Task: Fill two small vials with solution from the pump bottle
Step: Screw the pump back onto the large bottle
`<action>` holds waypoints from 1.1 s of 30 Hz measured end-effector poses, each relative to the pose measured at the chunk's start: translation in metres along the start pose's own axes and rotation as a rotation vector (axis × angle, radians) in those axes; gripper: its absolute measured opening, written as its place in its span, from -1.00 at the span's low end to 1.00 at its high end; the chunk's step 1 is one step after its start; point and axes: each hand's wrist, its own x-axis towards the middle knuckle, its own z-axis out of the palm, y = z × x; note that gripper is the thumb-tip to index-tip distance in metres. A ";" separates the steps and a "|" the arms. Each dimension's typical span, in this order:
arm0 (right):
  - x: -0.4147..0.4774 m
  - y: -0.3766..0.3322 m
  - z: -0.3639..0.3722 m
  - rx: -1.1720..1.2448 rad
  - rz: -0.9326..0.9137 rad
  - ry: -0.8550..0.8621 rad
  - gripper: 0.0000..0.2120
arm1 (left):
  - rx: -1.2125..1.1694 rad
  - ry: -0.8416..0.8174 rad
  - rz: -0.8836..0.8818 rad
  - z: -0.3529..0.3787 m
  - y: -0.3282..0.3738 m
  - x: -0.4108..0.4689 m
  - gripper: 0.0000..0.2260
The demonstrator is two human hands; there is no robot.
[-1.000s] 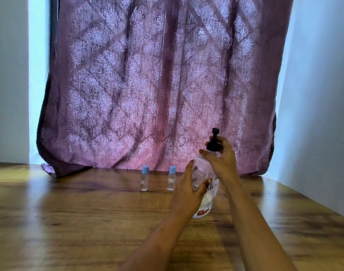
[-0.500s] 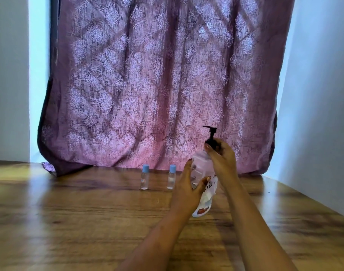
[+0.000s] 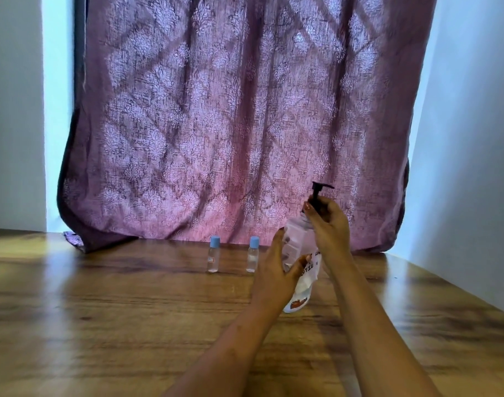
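Pump bottle (image 3: 298,247): clear plastic, tilted with top toward 1 o'clock, base resting on wooden table (image 3: 101,325) near table centre-right. Black pump head (image 3: 319,193) at top, spout pointing toward 3 o'clock. White label on bottle body, partly peeled and crumpled; handwritten dark letters partly legible, "TIO" readable, rest hidden by thumb and folds. Small orange-red mark near base, wording too small to read.

Left hand (image 3: 273,273): wrapped around bottle body from 9 o'clock side, thumb across label, firm grasp.

Right hand (image 3: 329,227): closed around black collar below pump head, fingertips pinching at neck.

Left vial (image 3: 213,255) and right vial (image 3: 252,255): upright, side by side but apart, at 10 o'clock from bottle, near table's far edge. Both clear with light-blue caps on. Small label on left vial, text unreadable. Fill level not discernible.

Patterned purple curtain (image 3: 230,110) hanging behind at 12 o'clock, hem touching table.
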 end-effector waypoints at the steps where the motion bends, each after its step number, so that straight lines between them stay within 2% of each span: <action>1: 0.000 0.001 0.000 -0.044 -0.014 0.040 -0.77 | 0.023 -0.003 0.012 0.001 0.001 0.000 -0.34; 3: -0.001 0.000 -0.001 -0.053 -0.034 0.109 -0.63 | 0.074 0.002 0.052 0.002 0.003 -0.003 -0.33; 6: 0.002 0.000 -0.003 -0.107 -0.005 0.069 -0.52 | 0.070 0.006 0.061 0.003 0.004 -0.003 -0.32; 8: 0.002 0.000 -0.001 -0.061 0.022 -0.007 -0.56 | 0.044 0.008 0.037 0.002 0.003 -0.002 -0.33; 11: 0.001 -0.002 0.000 0.146 0.069 -0.077 -0.73 | 0.016 0.018 0.014 0.000 0.001 -0.001 -0.34; 14: 0.001 0.000 -0.001 0.100 0.034 -0.061 -0.84 | 0.011 0.019 0.007 0.000 0.001 -0.001 -0.35; 17: 0.000 0.001 -0.002 0.041 0.017 0.079 -0.68 | 0.032 0.001 0.018 0.004 0.002 -0.003 -0.33; 20: 0.000 0.002 -0.004 0.044 0.031 0.070 -0.57 | 0.038 0.015 0.030 0.005 0.003 -0.004 -0.33; 25: 0.001 0.000 -0.001 0.107 0.069 -0.103 -0.86 | 0.021 0.029 0.022 0.002 0.001 -0.002 -0.35; 33: 0.002 0.005 -0.005 0.046 0.020 0.037 -0.79 | -0.015 -0.007 0.004 0.002 0.003 -0.003 -0.31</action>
